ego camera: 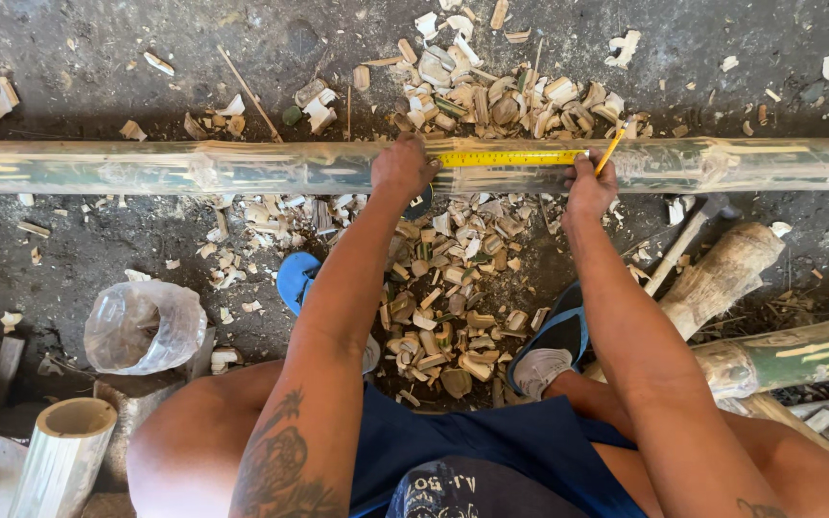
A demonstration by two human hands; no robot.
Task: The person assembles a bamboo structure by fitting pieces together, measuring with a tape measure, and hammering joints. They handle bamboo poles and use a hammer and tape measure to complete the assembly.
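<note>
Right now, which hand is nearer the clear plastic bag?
Left. The left hand presses the tape on the bamboo pole, above-right of the plastic bag; the right hand is farther right.

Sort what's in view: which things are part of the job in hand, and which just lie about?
In use: bamboo pole, tape measure, pencil, left hand, right hand.
Lying about: wood chips, plastic bag, hammer, cut bamboo piece.

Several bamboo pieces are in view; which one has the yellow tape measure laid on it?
The long bamboo pole lying across the ground under both hands. The left hand pins the tape measure on it; the other pieces lie at the frame's lower corners.
</note>
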